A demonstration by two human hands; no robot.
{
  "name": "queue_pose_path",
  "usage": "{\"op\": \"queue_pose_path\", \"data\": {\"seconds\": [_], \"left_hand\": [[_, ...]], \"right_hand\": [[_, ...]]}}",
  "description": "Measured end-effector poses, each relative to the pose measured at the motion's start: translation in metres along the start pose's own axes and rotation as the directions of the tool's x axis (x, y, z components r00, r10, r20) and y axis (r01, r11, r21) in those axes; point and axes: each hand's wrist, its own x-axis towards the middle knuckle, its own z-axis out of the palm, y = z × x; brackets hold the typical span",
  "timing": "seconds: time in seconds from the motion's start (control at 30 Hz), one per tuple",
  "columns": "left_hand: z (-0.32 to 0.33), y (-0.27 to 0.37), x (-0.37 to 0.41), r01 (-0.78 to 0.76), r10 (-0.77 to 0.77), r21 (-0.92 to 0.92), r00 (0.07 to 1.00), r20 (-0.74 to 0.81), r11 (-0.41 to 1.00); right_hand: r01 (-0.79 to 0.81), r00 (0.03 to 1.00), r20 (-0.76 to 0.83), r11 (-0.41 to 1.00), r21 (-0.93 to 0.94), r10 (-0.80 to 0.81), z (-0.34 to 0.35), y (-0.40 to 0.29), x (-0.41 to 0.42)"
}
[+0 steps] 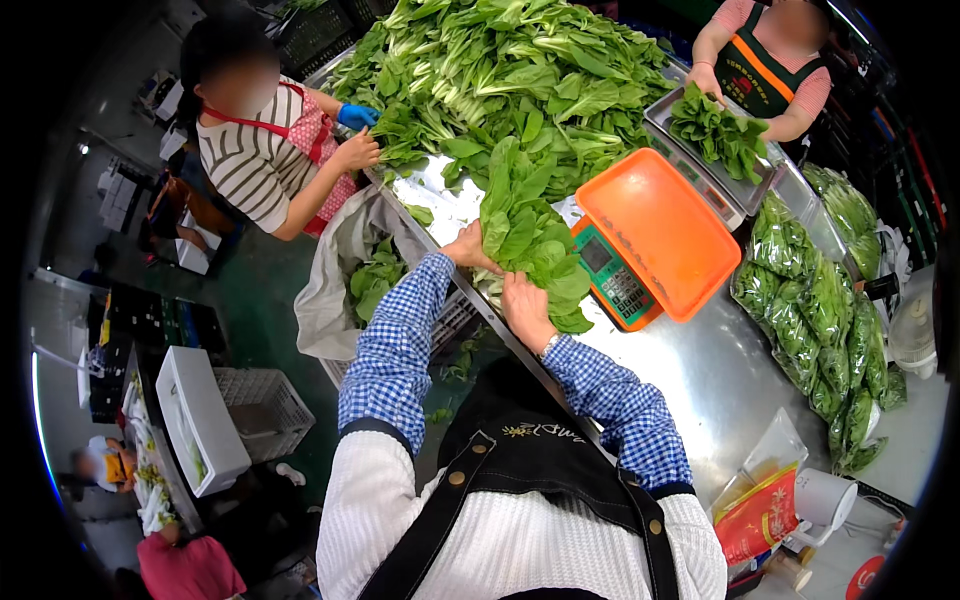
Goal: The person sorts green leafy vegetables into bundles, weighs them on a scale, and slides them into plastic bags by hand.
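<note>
A bunch of leafy greens (525,232) lies near the edge of the metal table (675,375), its pale stems towards me. My left hand (472,246) is closed around the left side of the bunch. At the stem end, my right hand (526,309) has its fingers on the greens; leaves hide part of the fingertips. Just right of the bunch stands a digital scale with an orange pan (660,232) and a green keypad (613,277); nothing lies in the pan. Beyond it all rises a large heap of loose greens (495,67).
Bagged greens (817,315) are stacked at the right. A co-worker's gloved hand (357,116) is by the heap at left; another co-worker holds greens over a second scale (739,199). A lined basket (337,315) stands below the table edge. A plastic mug (825,496) is at lower right.
</note>
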Motion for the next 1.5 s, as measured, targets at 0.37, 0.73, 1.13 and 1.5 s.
{"op": "queue_pose_path", "data": {"seconds": [0.37, 0.73, 1.13, 1.5], "left_hand": [[0.014, -0.016, 0.023, -0.137, 0.137, -0.013, 0.990, -0.028, 0.990], [-0.029, -0.004, 0.025, -0.328, 0.376, -0.245, 0.908, 0.185, 0.913], [0.035, -0.077, 0.084, -0.172, 0.225, -0.235, 0.949, 0.221, 0.957], [-0.028, -0.004, 0.068, 0.182, -0.167, 0.010, 0.878, 0.448, 0.983]], "right_hand": [[-0.044, 0.997, -0.057, 0.999, 0.031, 0.046, -0.007, 0.000, 0.017], [0.046, 0.996, -0.069, 0.987, -0.152, -0.057, -0.002, 0.012, 0.050], [0.023, 0.948, -0.312, 0.970, 0.240, 0.055, -0.025, -0.028, 0.056], [-0.455, 0.665, 0.688, -0.572, 0.682, 0.292, 0.057, -0.061, 0.037]]}}
